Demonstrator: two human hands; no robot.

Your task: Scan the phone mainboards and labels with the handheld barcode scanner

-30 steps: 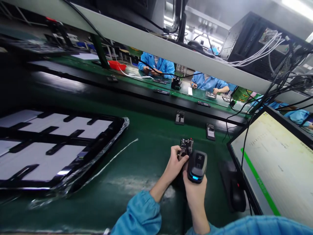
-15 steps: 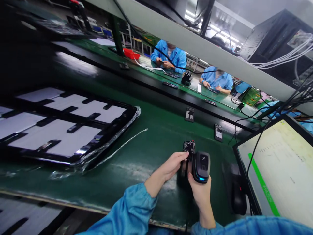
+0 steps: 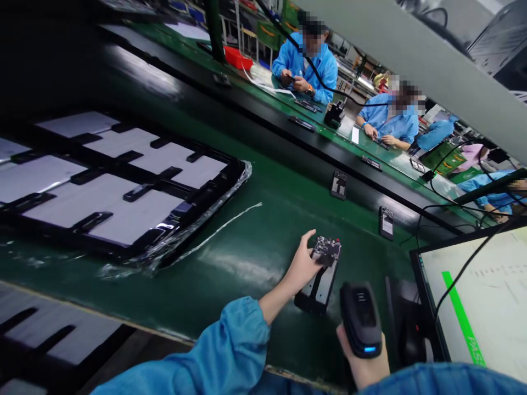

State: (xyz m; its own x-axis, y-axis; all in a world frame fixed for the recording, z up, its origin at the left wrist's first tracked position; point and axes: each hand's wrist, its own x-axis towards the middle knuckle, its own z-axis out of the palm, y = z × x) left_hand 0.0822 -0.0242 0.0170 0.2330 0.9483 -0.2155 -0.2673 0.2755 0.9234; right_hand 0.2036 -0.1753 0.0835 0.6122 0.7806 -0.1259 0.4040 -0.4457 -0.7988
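An opened phone body (image 3: 327, 285) with bare circuitry at its top end lies on the green bench. My left hand (image 3: 305, 263) is at its upper left side, thumb and fingers spread around that edge. To the right, my right hand (image 3: 366, 362) is wrapped round a black handheld scanner (image 3: 361, 318), which has a blue light lit at its near end. The scanner is apart from the phone body, and it hides most of my right fingers.
A plastic-wrapped black tray (image 3: 135, 192) fills the left side. Two more phone bodies (image 3: 338, 185) lie behind. A monitor (image 3: 494, 285), a mouse (image 3: 413, 340) and cables are at right. People in blue (image 3: 329, 68) sit across the conveyor.
The scanner in my right hand has moved right and nearer to me, away from the phone body. My left fingers have spread, and more of the phone body shows. The view has shifted.
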